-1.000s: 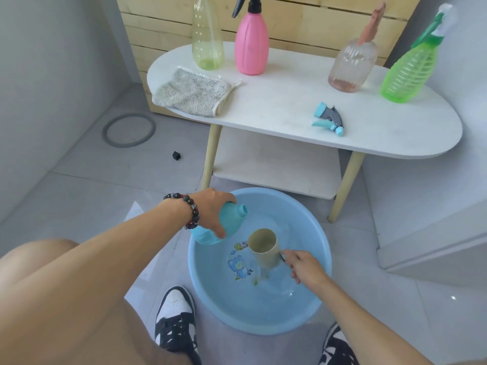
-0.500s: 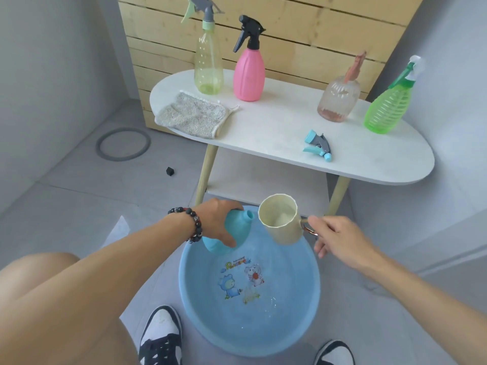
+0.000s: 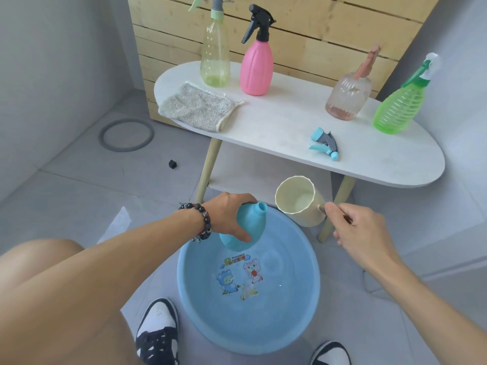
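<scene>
Both forearms reach forward. The left hand (image 3: 229,214) grips the bottle (image 3: 254,229) from above, fingers curled. The right hand (image 3: 361,233) pinches the cup (image 3: 297,204) by its handle.
</scene>
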A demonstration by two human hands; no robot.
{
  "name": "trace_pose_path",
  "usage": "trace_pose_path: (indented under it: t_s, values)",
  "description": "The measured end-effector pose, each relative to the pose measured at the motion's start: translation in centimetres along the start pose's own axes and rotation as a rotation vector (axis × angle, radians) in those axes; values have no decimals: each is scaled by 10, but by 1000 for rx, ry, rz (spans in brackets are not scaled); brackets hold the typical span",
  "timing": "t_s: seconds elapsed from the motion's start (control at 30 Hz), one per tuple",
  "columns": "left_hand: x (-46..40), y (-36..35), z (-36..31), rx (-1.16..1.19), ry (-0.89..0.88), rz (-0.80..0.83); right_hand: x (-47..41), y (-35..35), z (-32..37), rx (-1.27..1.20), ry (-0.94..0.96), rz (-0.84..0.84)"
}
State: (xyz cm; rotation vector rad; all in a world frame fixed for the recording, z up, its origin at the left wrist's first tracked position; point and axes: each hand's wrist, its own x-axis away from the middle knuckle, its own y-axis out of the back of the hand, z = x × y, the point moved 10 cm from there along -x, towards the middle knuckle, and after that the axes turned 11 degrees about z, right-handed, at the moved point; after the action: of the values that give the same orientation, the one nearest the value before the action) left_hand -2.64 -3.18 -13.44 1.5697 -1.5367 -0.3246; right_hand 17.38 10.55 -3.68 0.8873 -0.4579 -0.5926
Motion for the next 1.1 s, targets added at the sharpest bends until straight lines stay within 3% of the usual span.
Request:
trace_pose_path:
  t_s: [1.1]
  values:
    - [-10, -20, 1, -43, 14, 69, 11, 6, 30, 262, 239, -165]
